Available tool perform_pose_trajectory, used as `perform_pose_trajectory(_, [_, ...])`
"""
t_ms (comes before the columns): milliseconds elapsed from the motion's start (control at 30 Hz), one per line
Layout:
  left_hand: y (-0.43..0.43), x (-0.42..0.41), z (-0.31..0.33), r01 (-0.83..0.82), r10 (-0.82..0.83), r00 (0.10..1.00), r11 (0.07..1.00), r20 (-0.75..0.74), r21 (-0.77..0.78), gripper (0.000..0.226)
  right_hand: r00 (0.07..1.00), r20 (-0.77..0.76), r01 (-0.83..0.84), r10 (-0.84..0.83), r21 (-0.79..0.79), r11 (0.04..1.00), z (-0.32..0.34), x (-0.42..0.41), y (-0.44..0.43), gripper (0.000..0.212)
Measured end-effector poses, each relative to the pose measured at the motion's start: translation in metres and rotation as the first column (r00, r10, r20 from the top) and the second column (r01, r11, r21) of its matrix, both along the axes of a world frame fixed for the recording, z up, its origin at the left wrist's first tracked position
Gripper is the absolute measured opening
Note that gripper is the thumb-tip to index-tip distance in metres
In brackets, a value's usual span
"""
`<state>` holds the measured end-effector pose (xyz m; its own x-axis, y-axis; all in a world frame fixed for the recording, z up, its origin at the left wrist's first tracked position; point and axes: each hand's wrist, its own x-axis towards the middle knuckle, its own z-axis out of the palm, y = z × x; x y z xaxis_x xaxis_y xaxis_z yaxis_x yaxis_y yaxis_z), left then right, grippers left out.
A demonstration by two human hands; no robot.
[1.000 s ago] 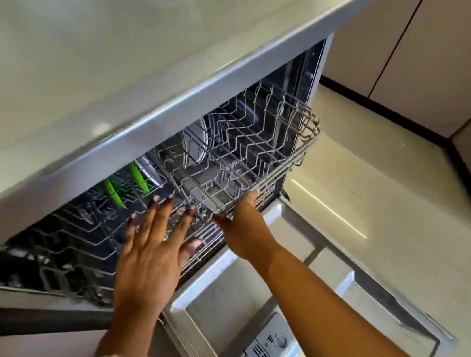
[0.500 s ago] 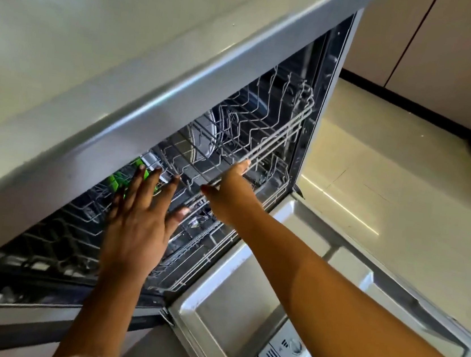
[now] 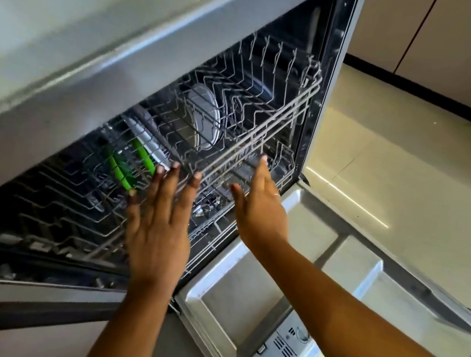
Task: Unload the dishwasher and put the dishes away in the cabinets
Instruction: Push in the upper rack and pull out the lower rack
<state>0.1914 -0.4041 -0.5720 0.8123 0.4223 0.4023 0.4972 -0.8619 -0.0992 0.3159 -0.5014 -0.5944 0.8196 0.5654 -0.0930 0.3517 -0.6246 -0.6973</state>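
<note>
The dishwasher stands open under the counter, its door (image 3: pixel 289 288) folded down flat. The upper wire rack (image 3: pixel 265 122) sits inside the tub. My left hand (image 3: pixel 160 228) is flat with fingers spread, fingertips against the rack's front rail. My right hand (image 3: pixel 260 208) is open too, fingertips at the rail further right. Neither hand holds anything. Below the upper rack I see a grey plate (image 3: pixel 203 115) standing on edge, a second plate (image 3: pixel 147 138) to its left, green-handled utensils (image 3: pixel 128 168), and metal cutlery (image 3: pixel 204 207) low down in the lower rack.
The grey countertop (image 3: pixel 69 24) overhangs the dishwasher at upper left. The door's detergent dispenser (image 3: pixel 291 342) faces up near my right forearm. Pale floor tiles (image 3: pixel 407 169) stretch to the right. Beige cabinet doors (image 3: pixel 441 40) with a dark plinth line the far wall.
The upper rack has slid from sticking out over the door to fully inside the tub. Both hands followed it inward, fingers flat on its front rail.
</note>
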Motion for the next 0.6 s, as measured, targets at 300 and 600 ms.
perform_pose_trajectory(300, [0.001,-0.041,-0.090,-0.039,0.016,0.972,0.994,-0.233,-0.098,0.080,0.847,-0.014,-0.436,0.531,-0.591,0.679,-0.111,-0.008,0.002,0.072])
perform_pose_trajectory(600, [0.015,-0.038,-0.168,-0.423,-0.043,0.742,0.745,-0.669,-0.517,0.065,0.813,0.005,-0.411,0.582,-0.702,0.581,-0.146,-0.005,0.020,0.067])
